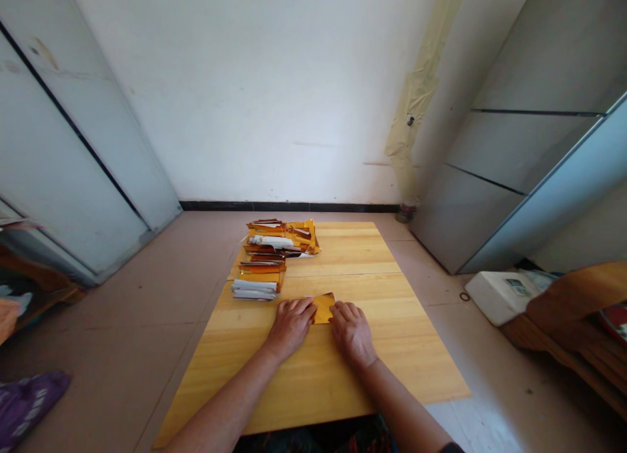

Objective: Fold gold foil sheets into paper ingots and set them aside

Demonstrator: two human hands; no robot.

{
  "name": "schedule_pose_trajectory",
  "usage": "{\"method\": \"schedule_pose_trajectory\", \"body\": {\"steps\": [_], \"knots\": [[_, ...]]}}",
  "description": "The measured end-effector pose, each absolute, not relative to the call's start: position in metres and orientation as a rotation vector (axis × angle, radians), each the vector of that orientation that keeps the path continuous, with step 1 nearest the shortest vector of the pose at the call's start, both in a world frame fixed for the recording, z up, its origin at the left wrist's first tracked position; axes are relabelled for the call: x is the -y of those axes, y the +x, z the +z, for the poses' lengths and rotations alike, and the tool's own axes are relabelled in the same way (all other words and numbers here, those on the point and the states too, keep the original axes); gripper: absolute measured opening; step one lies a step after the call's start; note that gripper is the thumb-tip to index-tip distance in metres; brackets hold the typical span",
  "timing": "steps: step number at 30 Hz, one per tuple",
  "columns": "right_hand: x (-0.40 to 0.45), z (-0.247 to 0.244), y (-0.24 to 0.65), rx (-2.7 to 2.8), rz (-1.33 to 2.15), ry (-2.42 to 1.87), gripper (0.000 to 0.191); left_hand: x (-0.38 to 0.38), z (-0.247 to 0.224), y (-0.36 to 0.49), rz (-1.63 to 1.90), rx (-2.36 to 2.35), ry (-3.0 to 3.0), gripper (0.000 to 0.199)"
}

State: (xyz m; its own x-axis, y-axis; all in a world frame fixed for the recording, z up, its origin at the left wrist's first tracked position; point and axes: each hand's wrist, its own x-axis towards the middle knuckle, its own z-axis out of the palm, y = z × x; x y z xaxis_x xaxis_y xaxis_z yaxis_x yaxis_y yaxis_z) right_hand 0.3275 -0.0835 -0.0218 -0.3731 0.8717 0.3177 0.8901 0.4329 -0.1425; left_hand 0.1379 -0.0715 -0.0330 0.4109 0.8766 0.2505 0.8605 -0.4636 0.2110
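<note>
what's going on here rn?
A person has both hands on a small orange-yellow piece lying on the wooden table. The left hand is at its left edge and the right hand at its right edge. Beyond the left hand, toward the table's far left, lie folded orange pieces and white bundles. Whether the fingers grip or just press the piece isn't clear.

- Smooth, faintly glossy wood on the table [401, 348]
- Paper-like, slightly shiny on the small packet [323, 308]
- Glossy and creased in parts, matt paper in others, across the stacks [264, 277]
- Smooth, metallic-looking on the fridge [482, 156]
</note>
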Motion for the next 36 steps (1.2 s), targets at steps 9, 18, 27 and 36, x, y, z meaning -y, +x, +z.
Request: {"method": "schedule_pose_trajectory", "body": {"steps": [9,18,27,36], "knots": [[0.085,-0.027,0.305,2.340,0.053,-1.768,0.044,0.075,-0.027,0.140,0.439,-1.615,2.615,0.040],[0.085,-0.025,0.313,2.342,0.016,-1.753,0.045,0.078,-0.022,0.140,0.482,-1.566,2.590,0.031],[0.070,-0.016,0.330,2.440,0.047,-1.526,0.037,0.073,-0.018,0.145,0.550,-1.545,2.655,0.014],[0.073,-0.008,0.350,2.581,0.064,-1.356,0.021,0.075,-0.018,0.139,0.651,-1.461,2.600,0.025]]}}
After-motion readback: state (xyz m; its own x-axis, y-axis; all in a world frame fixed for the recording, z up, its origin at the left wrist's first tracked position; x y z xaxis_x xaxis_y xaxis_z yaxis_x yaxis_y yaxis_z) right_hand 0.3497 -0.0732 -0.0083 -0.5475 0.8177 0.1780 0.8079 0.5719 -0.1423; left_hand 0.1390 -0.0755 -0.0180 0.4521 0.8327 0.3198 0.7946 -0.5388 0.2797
